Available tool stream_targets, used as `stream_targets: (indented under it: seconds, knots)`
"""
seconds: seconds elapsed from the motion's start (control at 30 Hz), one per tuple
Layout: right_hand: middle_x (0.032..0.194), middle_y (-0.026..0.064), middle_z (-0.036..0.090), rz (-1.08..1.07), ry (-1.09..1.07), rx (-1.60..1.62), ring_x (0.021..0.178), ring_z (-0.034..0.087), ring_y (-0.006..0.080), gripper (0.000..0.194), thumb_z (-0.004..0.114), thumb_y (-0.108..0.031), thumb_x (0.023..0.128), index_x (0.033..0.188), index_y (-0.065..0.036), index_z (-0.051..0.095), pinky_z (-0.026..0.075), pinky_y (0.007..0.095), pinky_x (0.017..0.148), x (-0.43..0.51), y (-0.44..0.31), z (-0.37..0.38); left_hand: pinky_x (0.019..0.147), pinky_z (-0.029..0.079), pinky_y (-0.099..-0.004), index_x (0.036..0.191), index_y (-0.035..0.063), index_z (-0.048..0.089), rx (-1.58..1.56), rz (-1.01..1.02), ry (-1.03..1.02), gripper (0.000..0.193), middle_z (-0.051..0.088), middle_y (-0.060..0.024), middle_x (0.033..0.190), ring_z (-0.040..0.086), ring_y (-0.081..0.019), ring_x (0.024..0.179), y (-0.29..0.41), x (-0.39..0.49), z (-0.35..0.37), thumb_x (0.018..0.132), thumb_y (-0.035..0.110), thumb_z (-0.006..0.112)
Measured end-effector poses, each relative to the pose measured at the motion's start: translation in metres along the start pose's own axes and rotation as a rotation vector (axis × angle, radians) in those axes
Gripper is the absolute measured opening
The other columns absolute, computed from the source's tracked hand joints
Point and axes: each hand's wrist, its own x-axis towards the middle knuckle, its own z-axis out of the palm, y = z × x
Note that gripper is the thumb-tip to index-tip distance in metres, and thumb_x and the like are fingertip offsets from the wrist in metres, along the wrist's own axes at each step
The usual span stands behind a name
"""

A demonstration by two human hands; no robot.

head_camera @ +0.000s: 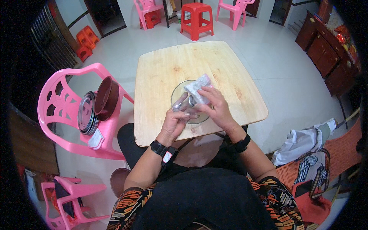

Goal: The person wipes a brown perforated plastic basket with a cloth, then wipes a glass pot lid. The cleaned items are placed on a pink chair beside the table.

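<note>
My left hand [176, 119] grips a round glass pot lid [177, 96] by its rim, thumb on one face and fingers seen through the glass behind it. A metal fitting shows near the lid's middle, partly covered by the cloth. In my right hand [214, 105] is a folded white cloth [198, 84] with pink edging, pressed against or just over the lid. Both hands are above the near part of the wooden tabletop [187, 60].
A pink plastic armchair [61, 141] at the left holds a stack of glass lids [86, 115], a brown bowl [107, 97] and a folded white cloth [96, 140]. A red stool [197, 20] stands beyond the table. Bags and fabric lie on an orange lounger [342, 146] at right.
</note>
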Motion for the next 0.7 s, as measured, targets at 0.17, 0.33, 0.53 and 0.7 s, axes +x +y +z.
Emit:
stream_targets:
  seconds: [0.17,0.33,0.53,0.7]
  knots:
    - [0.132,0.0104,0.067,-0.335,-0.237,-0.119,0.126,0.058,0.0342,0.033,0.07,-0.021,0.093,0.123,-0.009,0.072,0.042,0.0452,0.11,0.018,-0.019,0.017,0.091,0.06,-0.0371,0.127,-0.0041,0.06,0.186,0.004,0.176,0.059,0.068,-0.0126,0.118,0.069,-0.0257,0.107,-0.006,-0.002,0.001,0.071,-0.021,0.059]
    - [0.118,0.0055,0.069,-0.287,-0.117,-0.17,0.11,0.063,0.0295,0.022,0.07,-0.016,0.088,0.109,-0.01,0.075,0.052,0.0438,0.095,0.033,-0.014,0.022,0.089,0.06,-0.0365,0.134,-0.0058,0.056,0.255,-0.072,0.166,0.067,0.069,-0.0156,0.12,0.071,-0.0299,0.107,-0.004,-0.002,0.003,0.069,-0.02,0.059]
    - [0.109,0.0074,0.067,0.044,-0.063,-0.247,0.103,0.065,0.0306,0.021,0.071,-0.01,0.085,0.106,-0.01,0.076,0.055,0.0397,0.088,0.048,-0.003,0.017,0.09,0.06,-0.0374,0.149,-0.0052,0.046,0.241,-0.036,-0.016,0.083,0.064,-0.02,0.133,0.071,-0.0365,0.112,0.002,-0.001,0.013,0.068,-0.019,0.059]
    - [0.108,0.0091,0.066,-0.462,-0.088,-0.282,0.103,0.065,0.0322,0.023,0.072,-0.011,0.079,0.102,-0.013,0.076,0.056,0.0433,0.087,0.042,-0.034,0.03,0.088,0.063,-0.0398,0.139,-0.0019,0.052,0.264,0.024,0.2,0.075,0.064,-0.0165,0.126,0.071,-0.0326,0.105,-0.009,-0.002,0.013,0.067,-0.02,0.062]
